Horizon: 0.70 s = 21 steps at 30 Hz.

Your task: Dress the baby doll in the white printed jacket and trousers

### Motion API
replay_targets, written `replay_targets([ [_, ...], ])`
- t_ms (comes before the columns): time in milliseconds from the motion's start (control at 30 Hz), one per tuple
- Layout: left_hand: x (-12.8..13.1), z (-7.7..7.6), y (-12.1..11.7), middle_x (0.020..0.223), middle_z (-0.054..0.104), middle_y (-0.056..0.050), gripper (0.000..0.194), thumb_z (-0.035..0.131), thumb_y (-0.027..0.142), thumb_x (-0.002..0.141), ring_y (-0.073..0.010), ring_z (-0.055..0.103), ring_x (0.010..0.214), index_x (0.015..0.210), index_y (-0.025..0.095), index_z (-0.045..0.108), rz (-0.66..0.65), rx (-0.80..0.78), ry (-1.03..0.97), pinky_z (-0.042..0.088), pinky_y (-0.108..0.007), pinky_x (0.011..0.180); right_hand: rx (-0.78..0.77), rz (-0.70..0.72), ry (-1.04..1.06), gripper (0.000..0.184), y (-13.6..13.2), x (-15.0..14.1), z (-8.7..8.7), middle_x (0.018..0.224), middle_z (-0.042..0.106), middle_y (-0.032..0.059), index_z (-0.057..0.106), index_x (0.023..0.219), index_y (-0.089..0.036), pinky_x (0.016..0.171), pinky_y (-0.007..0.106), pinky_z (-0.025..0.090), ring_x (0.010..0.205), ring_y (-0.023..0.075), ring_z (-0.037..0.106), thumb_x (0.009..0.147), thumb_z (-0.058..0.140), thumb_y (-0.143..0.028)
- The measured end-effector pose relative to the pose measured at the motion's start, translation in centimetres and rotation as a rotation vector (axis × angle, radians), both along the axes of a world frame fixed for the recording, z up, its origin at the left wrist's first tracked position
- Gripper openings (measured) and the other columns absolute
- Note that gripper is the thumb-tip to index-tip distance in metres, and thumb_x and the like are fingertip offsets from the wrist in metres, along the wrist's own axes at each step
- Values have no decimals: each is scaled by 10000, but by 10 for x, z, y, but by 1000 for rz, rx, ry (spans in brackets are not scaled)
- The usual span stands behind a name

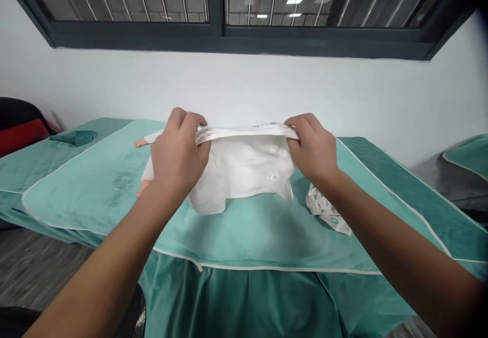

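Observation:
A white baby garment (251, 165) with faint small prints hangs between my hands, its upper edge pulled nearly straight. My left hand (179, 152) pinches the left end of that edge. At the right end, the thumb and fingers of my right hand (312, 145) are closed on it. Behind my left hand lies a doll (154, 135) in white sleeves; only its small hands and parts of the sleeves show, and the rest is hidden. A crumpled printed white cloth item (328, 211) rests on the bed under my right forearm.
A light green mat (95, 175) with pale piping covers the bed, over a darker green cover (244, 302). Against the wall (244, 84) the bed ends below a dark-framed barred window (223, 38). A black and red object (23, 127) stands at the far left.

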<state>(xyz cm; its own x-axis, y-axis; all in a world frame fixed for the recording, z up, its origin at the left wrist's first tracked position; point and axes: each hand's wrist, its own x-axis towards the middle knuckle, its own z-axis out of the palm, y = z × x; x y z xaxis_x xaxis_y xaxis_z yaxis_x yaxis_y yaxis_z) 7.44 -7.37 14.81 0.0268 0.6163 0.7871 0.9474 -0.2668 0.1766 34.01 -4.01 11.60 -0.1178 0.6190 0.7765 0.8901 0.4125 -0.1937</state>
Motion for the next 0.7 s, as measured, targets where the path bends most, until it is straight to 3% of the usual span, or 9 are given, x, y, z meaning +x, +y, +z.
replay_targets([
  [233, 17, -4, 0, 1103, 601, -58, 210, 477, 111, 872, -159, 587, 807, 1015, 226, 578, -86, 32, 5, 352, -264, 567, -50, 89, 110, 173, -22, -15, 4, 944, 697, 12, 646, 968, -238, 702, 303, 428, 793, 192, 615, 854, 520, -202],
  [467, 8, -7, 5, 1091, 656, -65, 248, 440, 113, 861, -193, 597, 806, 1017, 220, 600, 84, -90, 105, 344, -279, 599, -1, 33, 65, 359, -14, 9, 8, 1004, 718, 20, 691, 983, -240, 752, 310, 423, 872, 198, 632, 861, 378, -112],
  [600, -15, -15, 12, 953, 699, -30, 216, 495, 173, 843, -220, 616, 835, 1003, 246, 620, 65, -223, -39, 403, -301, 673, -191, 38, 351, 275, 1, 33, -9, 901, 715, 26, 696, 928, -217, 710, 307, 434, 811, 207, 619, 830, 441, -196],
  [700, -33, -27, 18, 970, 714, -12, 205, 542, 258, 823, -211, 619, 817, 1000, 258, 648, 14, -362, -251, 440, -295, 683, -382, 66, 565, 215, 10, 49, -30, 893, 711, 20, 696, 879, -209, 712, 292, 442, 803, 198, 611, 805, 500, -261],
])
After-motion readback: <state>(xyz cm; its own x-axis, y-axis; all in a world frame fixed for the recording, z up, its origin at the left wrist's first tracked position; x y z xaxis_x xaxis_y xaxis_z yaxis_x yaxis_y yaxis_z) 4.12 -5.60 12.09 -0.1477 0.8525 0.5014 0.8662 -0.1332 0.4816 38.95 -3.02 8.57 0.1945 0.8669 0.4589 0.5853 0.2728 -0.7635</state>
